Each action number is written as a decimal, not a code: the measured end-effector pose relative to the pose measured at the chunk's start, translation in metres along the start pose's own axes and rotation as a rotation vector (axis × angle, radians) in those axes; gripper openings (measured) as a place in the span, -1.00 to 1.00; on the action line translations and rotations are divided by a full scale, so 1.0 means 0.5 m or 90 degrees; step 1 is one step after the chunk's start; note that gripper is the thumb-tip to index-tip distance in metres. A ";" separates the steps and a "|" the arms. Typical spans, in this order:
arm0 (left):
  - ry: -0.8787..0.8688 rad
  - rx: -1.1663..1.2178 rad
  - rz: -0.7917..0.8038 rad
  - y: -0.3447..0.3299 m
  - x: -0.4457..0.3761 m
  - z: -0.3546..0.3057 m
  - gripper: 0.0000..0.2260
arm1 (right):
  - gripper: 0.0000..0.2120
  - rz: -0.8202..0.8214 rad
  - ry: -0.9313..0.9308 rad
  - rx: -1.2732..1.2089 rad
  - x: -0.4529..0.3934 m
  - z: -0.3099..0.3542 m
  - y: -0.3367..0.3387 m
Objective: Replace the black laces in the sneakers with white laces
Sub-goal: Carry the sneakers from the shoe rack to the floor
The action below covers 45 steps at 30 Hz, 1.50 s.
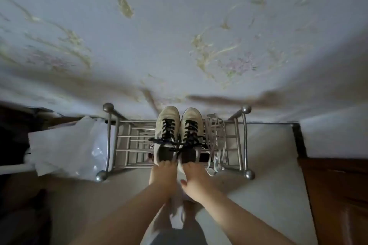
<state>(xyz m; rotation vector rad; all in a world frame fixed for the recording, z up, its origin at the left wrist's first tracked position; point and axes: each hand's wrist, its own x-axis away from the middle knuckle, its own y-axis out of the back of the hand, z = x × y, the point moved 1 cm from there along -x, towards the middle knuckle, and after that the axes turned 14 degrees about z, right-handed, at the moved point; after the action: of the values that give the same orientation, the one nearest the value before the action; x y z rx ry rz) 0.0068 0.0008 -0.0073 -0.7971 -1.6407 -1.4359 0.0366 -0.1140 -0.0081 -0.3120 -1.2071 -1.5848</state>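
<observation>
Left hand (162,173) grips the left sneaker (167,135) heel, right hand (196,177) grips the right sneaker (190,135). Both sit on a metal rack (123,139), black laces (169,127) in. White laces (216,141) lie beside them.

- No legible text, brand, number or sign anywhere in the head view.
- Sneakers (177,135): no readable marking on the uppers.
- Plastic bag (67,145): no print legible.

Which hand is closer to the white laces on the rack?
The right hand. It holds the heel of the right sneaker, just beside the white laces. The left hand holds the left sneaker, one shoe farther away.
</observation>
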 end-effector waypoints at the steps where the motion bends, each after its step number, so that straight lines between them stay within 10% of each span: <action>1: 0.007 -0.004 -0.001 -0.006 -0.007 -0.001 -0.64 | -0.69 0.012 -0.025 0.006 -0.012 -0.001 -0.004; 6: 0.029 -0.030 -0.041 -0.046 -0.039 0.014 -0.42 | -0.52 -0.026 -0.046 0.074 -0.067 -0.018 -0.039; 22: -0.039 -0.140 -0.184 -0.068 0.156 0.040 -0.72 | -0.48 -0.273 0.075 0.193 0.064 0.053 -0.106; 45: -0.107 -0.126 -0.200 -0.700 0.720 0.178 -0.77 | -0.64 -0.294 0.022 0.282 0.533 0.450 -0.706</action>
<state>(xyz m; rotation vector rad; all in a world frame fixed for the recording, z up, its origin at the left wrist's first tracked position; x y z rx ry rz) -0.4826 0.0174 0.1347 -0.8142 -1.8328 -1.8157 -0.4488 -0.1139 0.0957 0.3000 -1.6406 -1.6355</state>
